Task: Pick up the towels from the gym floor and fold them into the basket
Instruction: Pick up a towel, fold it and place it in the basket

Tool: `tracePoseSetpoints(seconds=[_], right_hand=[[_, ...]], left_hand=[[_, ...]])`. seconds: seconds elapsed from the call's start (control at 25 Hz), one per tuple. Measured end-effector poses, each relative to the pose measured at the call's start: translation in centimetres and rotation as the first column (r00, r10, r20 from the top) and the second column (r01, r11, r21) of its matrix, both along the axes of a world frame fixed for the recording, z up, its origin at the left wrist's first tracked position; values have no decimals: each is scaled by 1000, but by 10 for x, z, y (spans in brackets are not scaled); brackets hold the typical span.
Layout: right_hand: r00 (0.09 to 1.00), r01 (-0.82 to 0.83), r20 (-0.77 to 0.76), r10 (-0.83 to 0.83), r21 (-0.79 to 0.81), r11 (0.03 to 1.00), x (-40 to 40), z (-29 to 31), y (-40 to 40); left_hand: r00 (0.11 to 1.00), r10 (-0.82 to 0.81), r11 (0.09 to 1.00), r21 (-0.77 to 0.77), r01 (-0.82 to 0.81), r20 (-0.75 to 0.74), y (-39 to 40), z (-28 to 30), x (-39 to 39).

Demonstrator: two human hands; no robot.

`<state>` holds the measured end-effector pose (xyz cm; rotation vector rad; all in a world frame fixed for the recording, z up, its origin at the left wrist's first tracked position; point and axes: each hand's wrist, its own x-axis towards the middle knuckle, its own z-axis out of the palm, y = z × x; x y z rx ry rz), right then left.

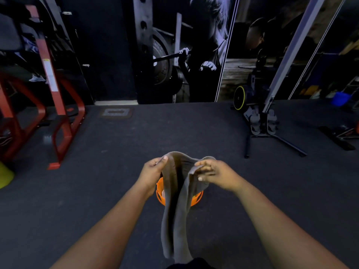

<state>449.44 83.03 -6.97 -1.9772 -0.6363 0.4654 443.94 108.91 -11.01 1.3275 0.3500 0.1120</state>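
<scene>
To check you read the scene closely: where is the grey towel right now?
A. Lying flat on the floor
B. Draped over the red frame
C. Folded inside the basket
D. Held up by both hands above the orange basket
D: the left hand and right hand grip the grey towel by its top edge, and it hangs in front of the orange basket.

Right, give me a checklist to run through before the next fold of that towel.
1. Left hand grips one top corner of the grey towel: ok.
2. Right hand pinches the other top edge: ok.
3. Towel hangs flat and untwisted: not ok, it droops bunched in long folds between the hands.
4. Towel's lower end is off the gym floor: cannot tell, it runs out of view at the bottom.
5. Orange basket stands within reach, just behind the towel: ok.
6. Room left in the basket: cannot tell, the towel hides most of its inside.
</scene>
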Motion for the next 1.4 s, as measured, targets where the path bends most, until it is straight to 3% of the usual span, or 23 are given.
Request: tracePoseSetpoints(seconds=[0.08,0.16,0.2,0.36,0.56,0.72,0.84,0.92,1.0,1.04,1.12,1.16,1.2,1.32,1.4], right_hand=[[908,121,418,-23,-210,970,0,-2,14],[793,167,610,-1,-214,962,-3,-4,28],[784,137,620,0,-172,976,-2,-7,33],[911,123,404,-84,-70,990,-1,-8,51],[885,249,428,-182,-106,963,7,-6,58],[870,312,449,-203,-184,932,9,0,62],[917,246,371,-148,-231,941,17,-1,53],[941,161,337,-11,-420,893,23,-1,38],[922,114,347,170,-665,738,25,4,21],[907,124,357,223,-734,668,25,4,13],[865,211,432,256,-775,596,24,4,3],[826,283,500,259,-767,576,24,4,2],[779,361,573,254,-741,566,24,4,3],[718,477,669,189,-672,567,24,10,5],[761,446,633,142,-669,594,25,16,2]], left_hand=[[999,-29,997,73,26,46,-7,-2,-2],[995,-38,992,121,27,87,-16,1,-5],[995,-21,992,124,9,99,-21,2,-5],[997,34,999,4,-34,71,-34,3,-5],[967,-208,971,-85,222,146,-35,6,-10],[933,-297,955,37,296,203,-29,6,-9],[949,-274,939,257,228,155,-20,6,-4],[960,-242,893,419,165,137,-9,4,-1],[980,-138,816,577,31,141,1,2,4],[989,-91,726,687,-15,118,6,3,5],[999,-1,349,936,-41,44,11,2,5],[999,42,204,978,-37,29,13,-2,5],[996,84,185,982,-45,30,17,-5,6],[992,86,437,891,-123,94,26,-11,18],[979,92,702,686,-192,181,22,-6,23]])
